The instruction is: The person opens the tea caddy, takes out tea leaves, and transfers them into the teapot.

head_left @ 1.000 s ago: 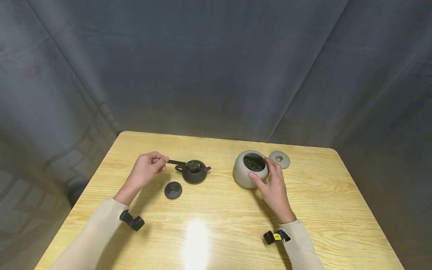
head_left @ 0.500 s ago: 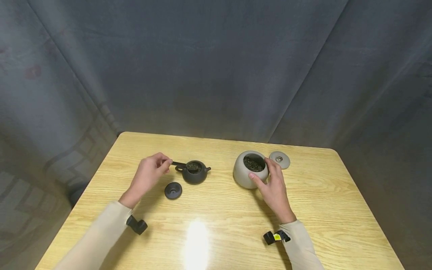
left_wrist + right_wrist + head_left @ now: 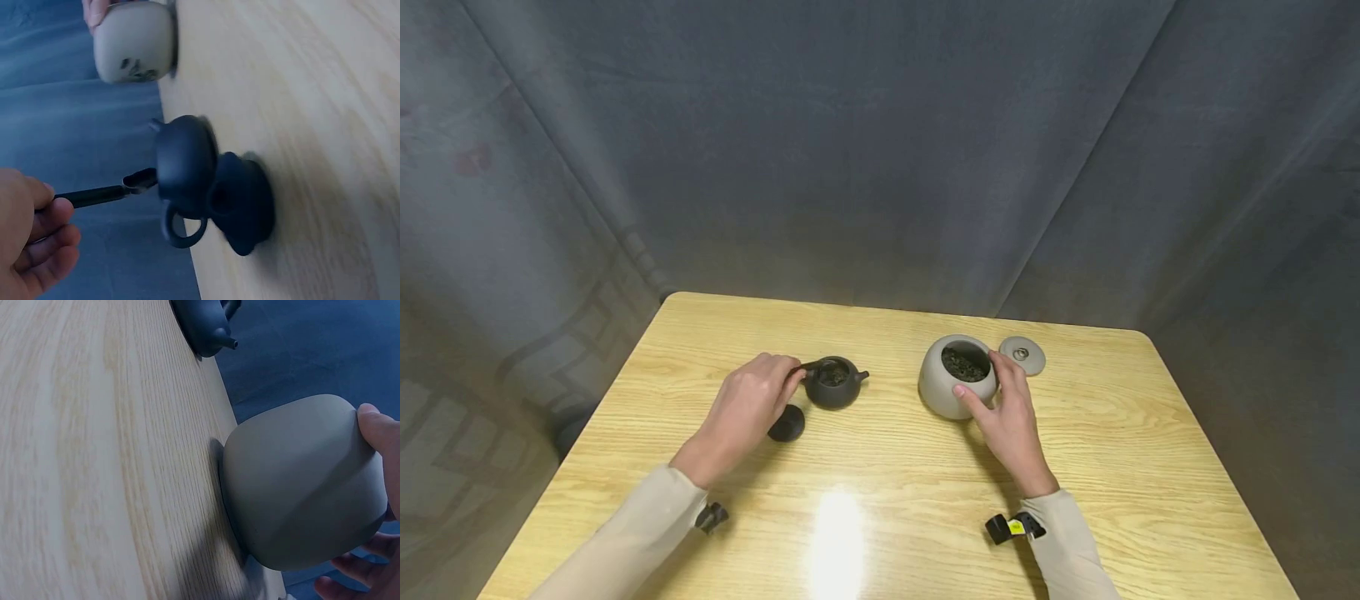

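Observation:
My left hand (image 3: 745,417) pinches the handle of a small black tea scoop (image 3: 94,196) between thumb and fingers. The scoop's bowl end points down at the mouth of a dark clay teapot (image 3: 832,397), where dark tea leaves show inside. Just in front of the pot lies its dark lid (image 3: 787,425), partly covered by the left hand in the head view. To the right, a grey round jar (image 3: 938,387) holds more dark leaves. My right hand (image 3: 1011,425) grips that jar by its rim and side, thumb at the front.
Behind the right hand lies the jar's grey lid (image 3: 1033,357) on the wooden table (image 3: 910,500). A dark curtain (image 3: 880,167) hangs beyond the table's far edge. Glare brightens the table's near middle.
My left hand has moved right, closer to the teapot, and the scoop has swung steeper, with less of it showing. The right hand and jar stay where they were.

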Demonstrator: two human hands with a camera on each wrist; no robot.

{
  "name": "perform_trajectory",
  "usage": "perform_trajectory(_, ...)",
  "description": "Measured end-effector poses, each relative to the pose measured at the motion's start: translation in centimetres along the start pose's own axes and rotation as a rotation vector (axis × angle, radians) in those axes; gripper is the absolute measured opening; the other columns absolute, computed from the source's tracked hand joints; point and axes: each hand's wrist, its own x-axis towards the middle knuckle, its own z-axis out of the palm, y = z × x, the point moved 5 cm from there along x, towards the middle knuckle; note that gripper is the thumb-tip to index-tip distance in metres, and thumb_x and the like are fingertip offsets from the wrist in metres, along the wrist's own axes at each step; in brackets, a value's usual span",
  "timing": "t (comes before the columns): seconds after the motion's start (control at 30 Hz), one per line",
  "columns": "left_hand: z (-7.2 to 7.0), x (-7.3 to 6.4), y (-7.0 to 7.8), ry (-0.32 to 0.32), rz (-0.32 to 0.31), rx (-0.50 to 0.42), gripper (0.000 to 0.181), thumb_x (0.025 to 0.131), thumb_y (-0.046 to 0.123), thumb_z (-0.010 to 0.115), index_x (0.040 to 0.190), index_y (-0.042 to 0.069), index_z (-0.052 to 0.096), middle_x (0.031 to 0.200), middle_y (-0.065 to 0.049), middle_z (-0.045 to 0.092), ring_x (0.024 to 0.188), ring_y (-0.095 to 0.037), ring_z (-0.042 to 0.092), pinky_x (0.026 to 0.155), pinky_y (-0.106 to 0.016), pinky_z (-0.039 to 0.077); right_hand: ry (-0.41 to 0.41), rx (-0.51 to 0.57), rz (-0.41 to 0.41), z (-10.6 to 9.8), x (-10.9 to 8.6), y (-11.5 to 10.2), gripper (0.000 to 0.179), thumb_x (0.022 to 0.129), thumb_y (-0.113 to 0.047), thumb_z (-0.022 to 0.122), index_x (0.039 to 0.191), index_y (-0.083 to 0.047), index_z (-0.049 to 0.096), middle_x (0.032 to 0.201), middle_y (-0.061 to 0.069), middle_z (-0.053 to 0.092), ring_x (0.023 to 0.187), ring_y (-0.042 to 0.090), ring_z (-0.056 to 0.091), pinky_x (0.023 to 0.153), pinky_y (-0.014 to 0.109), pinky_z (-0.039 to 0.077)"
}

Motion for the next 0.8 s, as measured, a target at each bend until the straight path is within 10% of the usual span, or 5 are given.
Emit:
perform_trajectory(0.3,-2.1,-0.4,-3.2,0.003,-0.324,-0.225,0.018,0.108,0.022,0.065,0.101,0.007,0.074,0.073,0.001,0.069,0.059,-0.006,0.055,0.056,-0.024,0.044,-0.004,0.006,0.008,-0.1,-0.1,-0.1,0.087,0.097,-0.040,0.080,0.164,-0.004,0.037,0.168,0.021,0.035,0.159,0.041,0.033,0.128,0.065,0.029)
perform_trajectory(0.8,-3.7,-5.0,-9.6,0.100,-0.541,-0.080,0.031,0.109,0.027,0.063,0.095,0.001,0.072,0.067,-0.009,0.069,0.051,-0.011,0.049,0.050,-0.026,0.034,-0.006,-0.002,0.010,-0.1,0.0,-0.1,0.087,0.097,-0.038,0.080,0.164,-0.003,0.037,0.168,0.021,0.035,0.159,0.042,0.033,0.127,0.065,0.031)
